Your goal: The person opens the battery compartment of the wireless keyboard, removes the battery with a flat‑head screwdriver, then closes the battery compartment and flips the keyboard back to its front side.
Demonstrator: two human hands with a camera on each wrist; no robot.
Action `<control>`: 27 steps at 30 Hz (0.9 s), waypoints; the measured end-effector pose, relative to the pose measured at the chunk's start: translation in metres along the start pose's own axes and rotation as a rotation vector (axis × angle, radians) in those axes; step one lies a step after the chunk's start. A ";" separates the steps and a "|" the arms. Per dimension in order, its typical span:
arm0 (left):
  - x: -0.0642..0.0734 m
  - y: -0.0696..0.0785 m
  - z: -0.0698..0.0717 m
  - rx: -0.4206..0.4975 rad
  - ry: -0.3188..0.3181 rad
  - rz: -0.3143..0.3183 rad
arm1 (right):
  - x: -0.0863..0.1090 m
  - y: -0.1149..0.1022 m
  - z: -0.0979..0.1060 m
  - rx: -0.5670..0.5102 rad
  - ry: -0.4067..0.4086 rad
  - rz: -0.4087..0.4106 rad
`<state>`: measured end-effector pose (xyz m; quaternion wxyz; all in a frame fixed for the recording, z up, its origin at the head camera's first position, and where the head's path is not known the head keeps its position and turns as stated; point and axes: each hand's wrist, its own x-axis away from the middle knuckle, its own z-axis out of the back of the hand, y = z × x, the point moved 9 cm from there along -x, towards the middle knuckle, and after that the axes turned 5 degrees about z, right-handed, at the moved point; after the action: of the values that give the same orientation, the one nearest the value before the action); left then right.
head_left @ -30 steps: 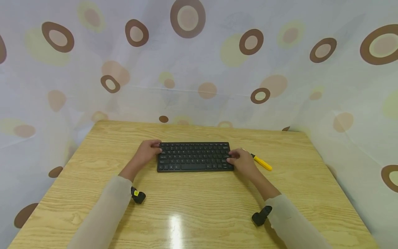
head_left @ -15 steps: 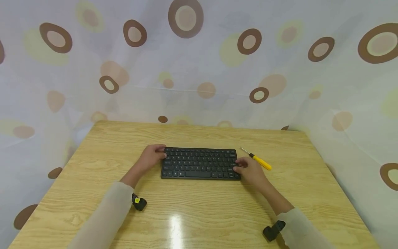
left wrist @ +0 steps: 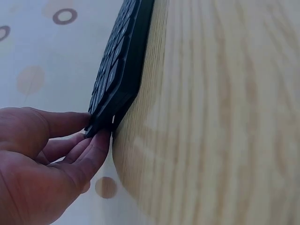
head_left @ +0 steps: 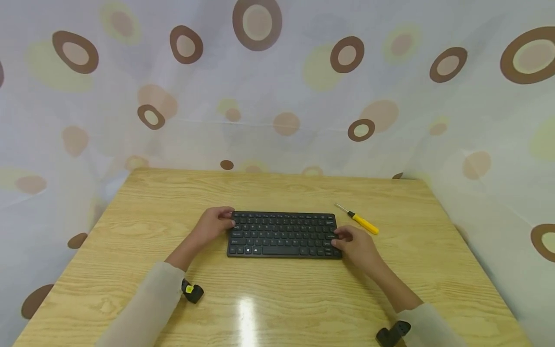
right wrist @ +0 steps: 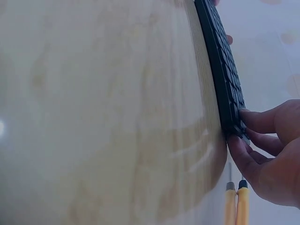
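Observation:
A black compact keyboard (head_left: 284, 234) lies low over the wooden table, its long side facing the person. At its left end my left hand (head_left: 212, 224) pinches the edge; in the left wrist view the thumb rests on the keys side of the keyboard (left wrist: 133, 51) and the fingers curl beneath. My right hand (head_left: 357, 245) grips the opposite end the same way, thumb above and fingers under the keyboard (right wrist: 225, 75) in the right wrist view. Whether its whole underside touches the table cannot be told. The undersides of the fingers are partly hidden.
A screwdriver (head_left: 364, 223) with a yellow handle and a thin metal shaft lies on the table (head_left: 173, 193), just behind and right of the right hand. A patterned cloth (head_left: 286, 86) hangs behind and beside the table.
Both hands have brought the keyboard toward the person and a little to the right. The screwdriver's shaft, earlier hidden behind the right hand, now shows fully.

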<state>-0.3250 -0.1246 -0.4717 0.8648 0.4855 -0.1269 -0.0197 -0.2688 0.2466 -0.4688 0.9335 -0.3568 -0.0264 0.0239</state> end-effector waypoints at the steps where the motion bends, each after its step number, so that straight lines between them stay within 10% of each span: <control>1: 0.001 0.001 -0.001 0.004 -0.002 0.000 | 0.002 0.001 0.001 0.001 0.000 -0.001; 27: 0.000 -0.008 -0.005 0.088 -0.069 0.033 | 0.029 0.014 0.001 -0.098 -0.063 -0.043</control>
<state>-0.3226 -0.1247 -0.4813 0.8378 0.5200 -0.1655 -0.0164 -0.2399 0.2594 -0.4761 0.9139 -0.4005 -0.0643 0.0138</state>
